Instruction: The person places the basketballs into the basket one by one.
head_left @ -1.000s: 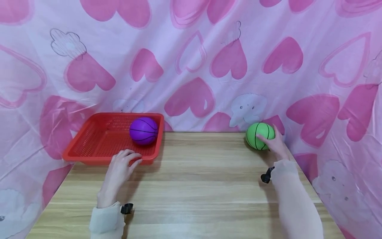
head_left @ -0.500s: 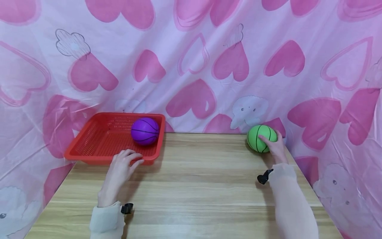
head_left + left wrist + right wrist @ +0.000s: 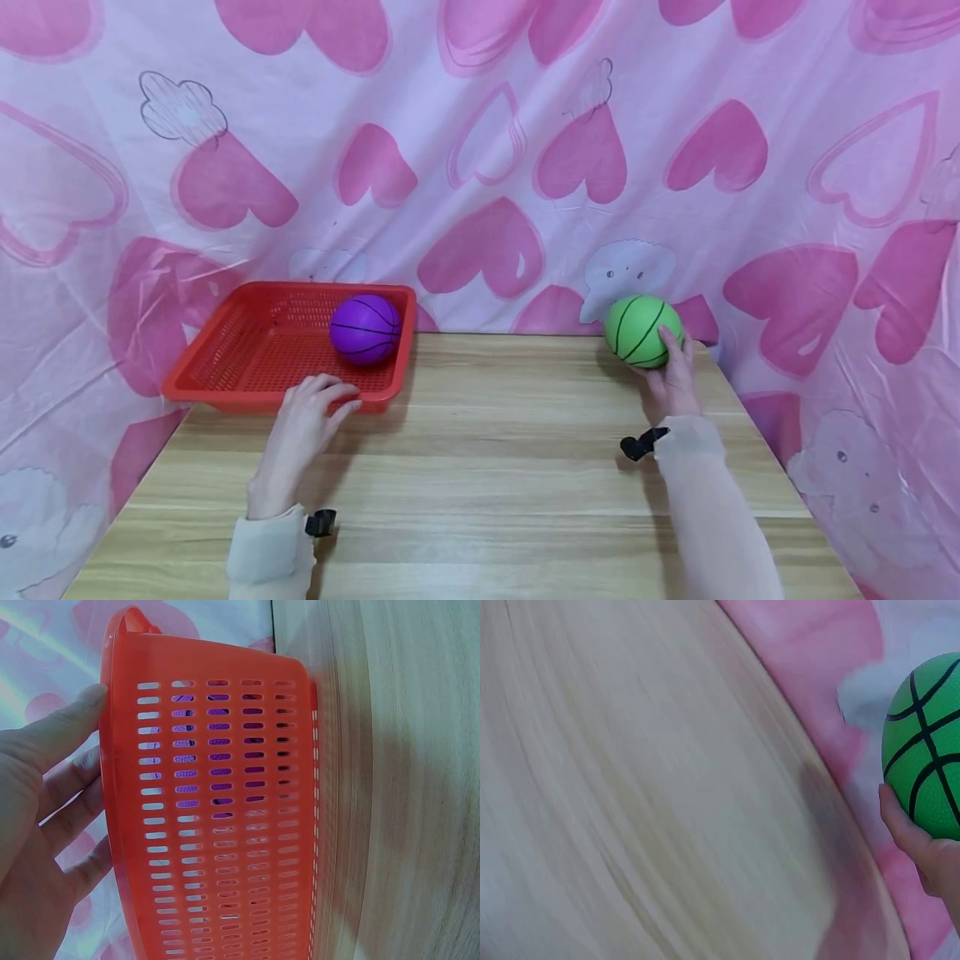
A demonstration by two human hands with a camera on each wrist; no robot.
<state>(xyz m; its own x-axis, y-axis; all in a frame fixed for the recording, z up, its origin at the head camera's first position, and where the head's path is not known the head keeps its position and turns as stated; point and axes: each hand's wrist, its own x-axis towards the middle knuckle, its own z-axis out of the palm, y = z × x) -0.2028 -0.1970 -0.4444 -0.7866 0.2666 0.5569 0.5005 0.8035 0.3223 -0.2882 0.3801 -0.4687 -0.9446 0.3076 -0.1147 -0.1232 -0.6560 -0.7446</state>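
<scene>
A green toy basketball (image 3: 643,332) with black lines is held by my right hand (image 3: 678,379), its fingers around the ball's lower right side, a little above the table. The right wrist view shows the ball (image 3: 930,750) partly cut off, with one finger along its underside. My left hand (image 3: 300,433) is at the front rim of a red plastic basket (image 3: 180,387), fingers curled. In the left wrist view its thumb (image 3: 71,724) meets the rim's outer edge while the other fingertips pass behind it. A purple toy basketball (image 3: 364,330) lies in the basket's right end.
A wood-grain table (image 3: 510,467) spreads under both arms, with the basket at its back left. Behind the table and along its sides hangs a pink heart-patterned cloth (image 3: 480,125). A small black camera (image 3: 642,444) is at the right wrist, and a similar camera (image 3: 321,523) at the left.
My right hand has raised the green basketball slightly and moved it left, turning it. The left hand, the basket and the purple basketball keep their places.
</scene>
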